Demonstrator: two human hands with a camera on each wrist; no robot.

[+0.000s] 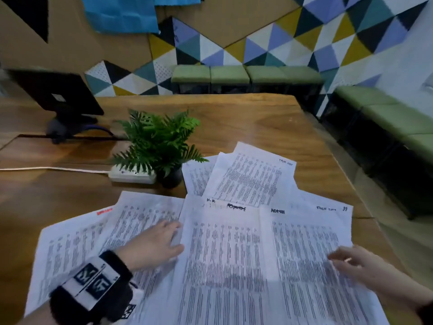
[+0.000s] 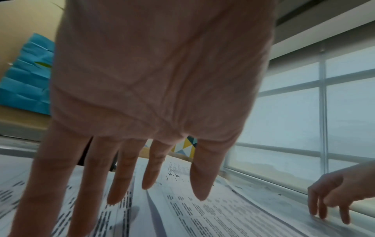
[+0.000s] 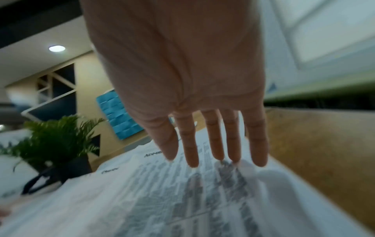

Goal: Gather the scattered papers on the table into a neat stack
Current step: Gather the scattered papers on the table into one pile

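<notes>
Several printed sheets lie fanned and overlapping on the wooden table [image 1: 257, 118]. A sheet headed "H.R" [image 1: 222, 249] lies in the middle, an "ADMIN" sheet [image 1: 304, 240] to its right, two more papers [image 1: 250, 177] behind, and others at the left [image 1: 77, 240]. My left hand [image 1: 159, 240] lies flat with straight, spread fingers [image 2: 119, 181] at the left edge of the middle sheet [image 2: 202, 213]. My right hand [image 1: 346, 259] has straight fingers [image 3: 191, 150] touching the right part of the "ADMIN" sheet [image 3: 162, 192]. Neither hand holds anything.
A potted fern [image 1: 159, 141] and a white power strip [image 1: 131, 175] with its cable stand just behind the papers. A dark monitor [image 1: 56, 92] is at the back left. The table's right edge [image 1: 365, 216] runs close to the papers; green benches [image 1: 246, 75] line the walls.
</notes>
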